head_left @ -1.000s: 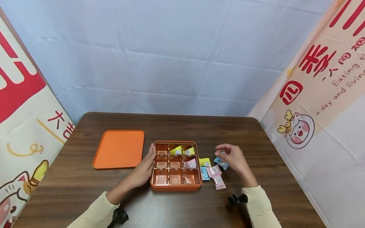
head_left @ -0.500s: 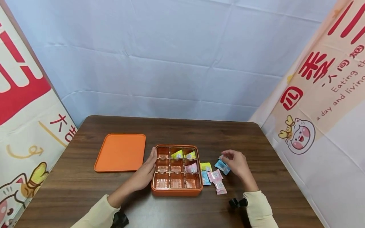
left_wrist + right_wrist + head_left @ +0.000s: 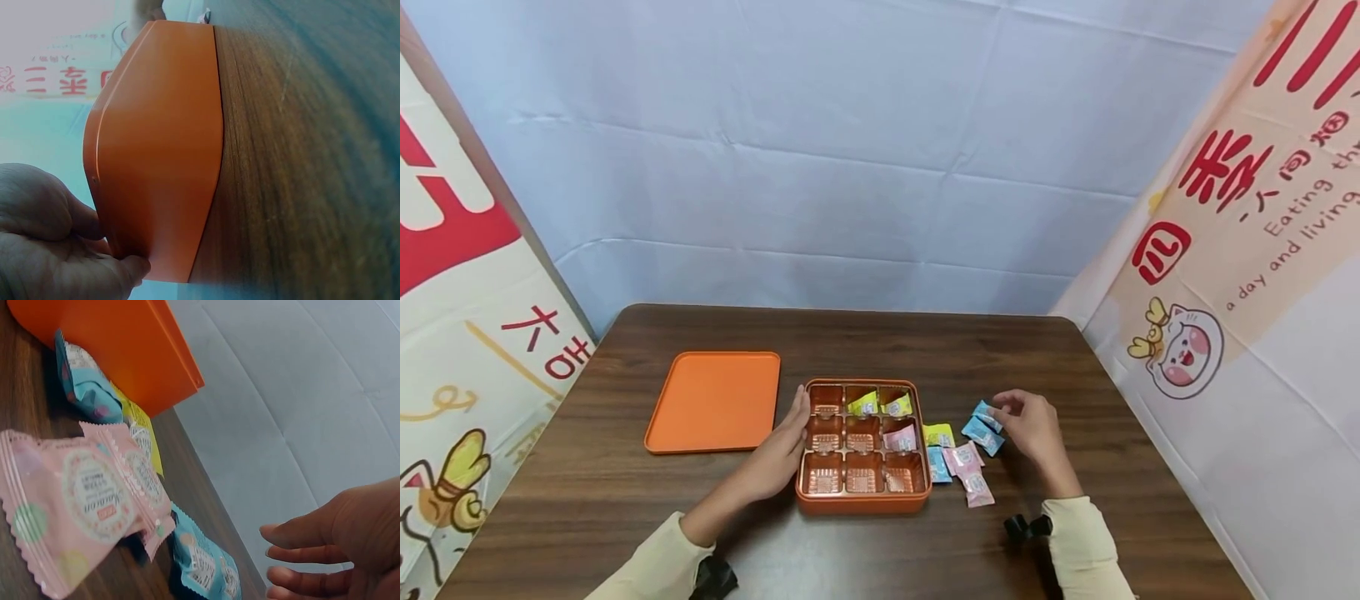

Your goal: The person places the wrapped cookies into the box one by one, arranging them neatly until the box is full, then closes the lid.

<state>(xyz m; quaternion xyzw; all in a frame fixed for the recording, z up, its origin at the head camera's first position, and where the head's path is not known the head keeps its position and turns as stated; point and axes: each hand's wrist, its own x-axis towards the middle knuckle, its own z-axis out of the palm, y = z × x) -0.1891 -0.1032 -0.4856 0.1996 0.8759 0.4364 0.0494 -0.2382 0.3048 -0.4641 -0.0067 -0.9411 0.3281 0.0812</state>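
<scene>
My left hand (image 3: 778,458) lies along the left wall of an orange box (image 3: 863,506), fingers extended and touching it. In the left wrist view, the thumb and fingers (image 3: 134,269) meet the box's side near a corner. The divided insert holds two yellow wrapped candies (image 3: 863,404) in the back row and a pink one (image 3: 900,438) at middle right. My right hand (image 3: 1028,425) has its fingertips at the farther of two blue wrapped candies (image 3: 987,414). In the right wrist view, its fingers show nothing between them; only one of that blue pair (image 3: 206,565) is visible.
Beside the box's right wall lie a yellow candy (image 3: 938,435), a blue candy (image 3: 938,465) and two pink candies (image 3: 975,487). An orange lid (image 3: 715,402) lies flat to the left on the brown table (image 3: 865,333). Printed cloths and a pale sheet surround the table.
My right hand has shifted slightly right, so the farther blue candy, hidden at first, now shows beside the nearer one. The left hand keeps its place on the box.
</scene>
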